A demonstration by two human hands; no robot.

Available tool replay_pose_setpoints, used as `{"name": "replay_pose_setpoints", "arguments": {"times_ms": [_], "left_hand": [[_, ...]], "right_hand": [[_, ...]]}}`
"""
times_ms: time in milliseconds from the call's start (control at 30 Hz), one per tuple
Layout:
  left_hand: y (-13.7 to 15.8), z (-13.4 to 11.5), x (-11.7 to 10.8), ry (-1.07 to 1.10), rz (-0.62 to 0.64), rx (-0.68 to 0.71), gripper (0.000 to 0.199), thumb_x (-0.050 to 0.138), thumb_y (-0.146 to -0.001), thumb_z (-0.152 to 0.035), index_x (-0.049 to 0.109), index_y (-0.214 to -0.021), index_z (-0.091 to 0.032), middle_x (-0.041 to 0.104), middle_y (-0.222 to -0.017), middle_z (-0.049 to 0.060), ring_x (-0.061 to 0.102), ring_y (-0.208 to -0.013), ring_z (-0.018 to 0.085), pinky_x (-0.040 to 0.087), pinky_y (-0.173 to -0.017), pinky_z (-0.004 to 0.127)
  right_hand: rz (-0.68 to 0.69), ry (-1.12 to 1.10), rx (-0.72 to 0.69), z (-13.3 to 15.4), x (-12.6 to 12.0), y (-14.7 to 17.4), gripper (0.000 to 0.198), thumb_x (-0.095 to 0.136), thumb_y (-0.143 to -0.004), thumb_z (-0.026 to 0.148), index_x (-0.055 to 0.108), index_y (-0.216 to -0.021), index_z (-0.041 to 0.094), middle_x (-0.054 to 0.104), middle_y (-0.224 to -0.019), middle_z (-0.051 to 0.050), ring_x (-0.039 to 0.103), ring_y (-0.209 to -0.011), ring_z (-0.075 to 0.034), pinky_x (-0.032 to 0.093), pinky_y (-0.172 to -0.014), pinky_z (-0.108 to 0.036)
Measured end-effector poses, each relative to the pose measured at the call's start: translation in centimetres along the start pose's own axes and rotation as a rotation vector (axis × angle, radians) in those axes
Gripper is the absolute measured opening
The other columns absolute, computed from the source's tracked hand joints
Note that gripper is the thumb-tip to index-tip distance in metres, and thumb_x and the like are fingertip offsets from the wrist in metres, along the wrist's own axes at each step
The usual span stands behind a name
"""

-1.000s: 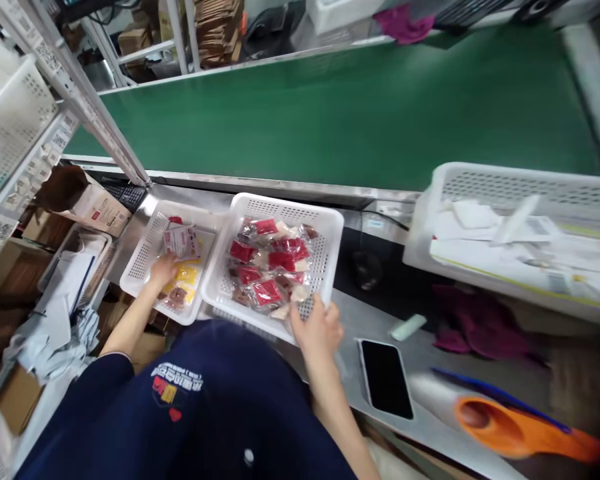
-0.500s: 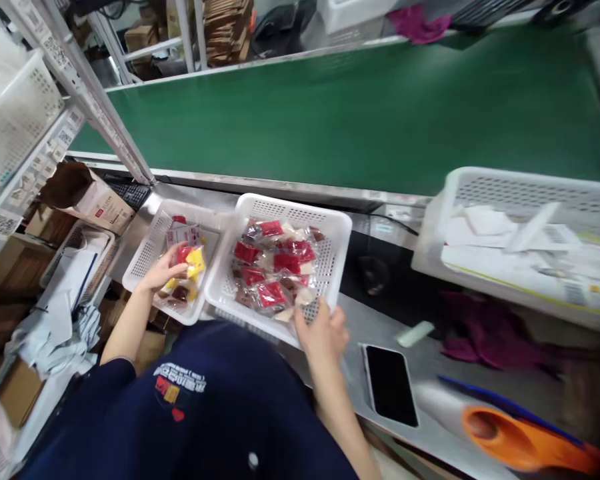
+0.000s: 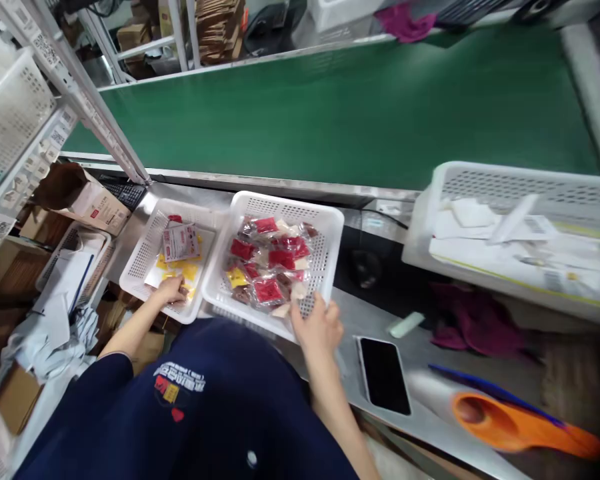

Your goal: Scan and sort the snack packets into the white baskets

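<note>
The left hand lies curled, palm down, on the packets at the near edge of the smaller white basket; whether it grips one cannot be told. The right hand clasps the near rim of the larger basket, which holds red sachets and one yellow. Both baskets sit touching at the worktop's left end. A phone lies near the right wrist.

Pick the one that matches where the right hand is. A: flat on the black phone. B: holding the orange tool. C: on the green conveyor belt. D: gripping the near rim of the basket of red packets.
D: the right hand grips the near rim of the basket of red packets.
</note>
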State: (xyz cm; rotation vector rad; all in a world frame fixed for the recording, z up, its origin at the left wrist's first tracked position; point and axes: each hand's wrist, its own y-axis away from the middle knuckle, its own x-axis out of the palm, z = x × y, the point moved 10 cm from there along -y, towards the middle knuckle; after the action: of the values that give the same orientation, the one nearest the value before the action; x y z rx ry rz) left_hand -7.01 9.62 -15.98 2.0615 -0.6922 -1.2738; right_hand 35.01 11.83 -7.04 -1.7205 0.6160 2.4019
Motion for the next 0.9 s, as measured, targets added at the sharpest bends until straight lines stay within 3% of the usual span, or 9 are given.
{"name": "replay_pose_setpoints", "arguments": {"times_ms": [133,267,367,467,533,667,800,833,900], "left_hand": [[0.1,-1.9,0.2,-0.026,-0.02,0.116,0.036,0.076,-0.083,-0.008,0.074,-0.117,-0.02,0.07,-0.133,0.016,0.063,-0.131,0.036,0.05,-0.108,0.04],[0.1,-3.2,0.1,-0.043,-0.023,0.169,0.026,0.072,-0.079,-0.001,0.075,-0.097,-0.018,0.074,-0.114,0.013,0.065,-0.12,0.033,0.049,-0.108,0.042],[0.6,-3.3,-1.4,-0.026,-0.077,0.194,0.016,0.073,-0.078,-0.002,0.071,-0.081,-0.017,0.074,-0.116,0.015,0.065,-0.12,0.034,0.05,-0.108,0.044],[1.5,-2.6,-4.5,0.035,-0.188,0.216,0.012,0.076,-0.082,-0.009,0.068,-0.081,-0.017,0.071,-0.136,0.018,0.061,-0.134,0.037,0.05,-0.114,0.047],[2.6,-2.0,-7.9,0.206,-0.355,0.212,0.011,0.077,-0.087,-0.019,0.067,-0.089,-0.017,0.067,-0.145,0.018,0.062,-0.137,0.036,0.051,-0.115,0.049],[6.1,-2.6,-13.7,0.683,-0.669,0.28,0.024,0.07,-0.101,-0.04,0.064,-0.113,-0.019,0.075,-0.126,0.013,0.075,-0.113,0.026,0.061,-0.103,0.043],[7.3,-8.7,-13.8,0.663,-0.466,0.588,0.056,0.083,-0.093,-0.046,0.063,-0.141,-0.025,0.064,-0.155,0.013,0.063,-0.144,0.031,0.05,-0.124,0.046],[6.9,-9.2,-13.1,0.575,-0.42,0.578,0.06,0.084,-0.093,-0.045,0.061,-0.145,-0.026,0.06,-0.16,0.013,0.058,-0.15,0.032,0.046,-0.128,0.047],[5.2,-7.9,-10.9,0.374,-0.349,0.392,0.062,0.085,-0.093,-0.041,0.06,-0.147,-0.023,0.06,-0.159,0.015,0.055,-0.152,0.033,0.042,-0.13,0.047]], "right_hand": [[0.009,0.007,-0.004,0.0,0.0,0.1,0.072,0.058,-0.099,0.045,0.054,-0.159,0.006,0.046,-0.162,-0.033,0.056,-0.143,-0.049,0.046,-0.118,-0.068],[0.004,-0.007,-0.024,0.0,0.0,0.0,0.072,0.058,-0.097,0.045,0.054,-0.159,0.007,0.047,-0.16,-0.033,0.058,-0.139,-0.049,0.046,-0.116,-0.07],[0.001,-0.02,-0.02,0.1,0.0,0.0,0.073,0.054,-0.099,0.048,0.052,-0.16,0.007,0.047,-0.159,-0.032,0.057,-0.139,-0.047,0.044,-0.118,-0.067],[0.008,-0.024,-0.013,0.2,0.0,0.0,0.073,0.052,-0.101,0.048,0.051,-0.16,0.006,0.047,-0.16,-0.032,0.055,-0.142,-0.045,0.043,-0.12,-0.064],[0.01,-0.021,-0.013,0.3,0.1,0.0,0.072,0.052,-0.102,0.047,0.051,-0.16,0.006,0.046,-0.161,-0.032,0.052,-0.145,-0.044,0.042,-0.122,-0.064],[0.023,-0.021,-0.011,0.3,0.0,0.1,0.072,0.051,-0.102,0.046,0.049,-0.161,0.007,0.044,-0.163,-0.031,0.051,-0.146,-0.044,0.04,-0.122,-0.063],[0.045,-0.027,0.01,0.3,-0.1,0.2,0.074,0.051,-0.1,0.047,0.05,-0.161,0.005,0.044,-0.163,-0.032,0.053,-0.145,-0.046,0.041,-0.121,-0.065],[0.046,-0.029,0.005,0.4,-0.1,0.2,0.075,0.051,-0.1,0.047,0.05,-0.161,0.004,0.044,-0.163,-0.032,0.052,-0.145,-0.046,0.041,-0.122,-0.065],[0.04,-0.037,0.002,0.5,-0.2,0.3,0.075,0.05,-0.1,0.047,0.05,-0.161,0.004,0.045,-0.163,-0.032,0.051,-0.147,-0.045,0.04,-0.123,-0.064]]}}
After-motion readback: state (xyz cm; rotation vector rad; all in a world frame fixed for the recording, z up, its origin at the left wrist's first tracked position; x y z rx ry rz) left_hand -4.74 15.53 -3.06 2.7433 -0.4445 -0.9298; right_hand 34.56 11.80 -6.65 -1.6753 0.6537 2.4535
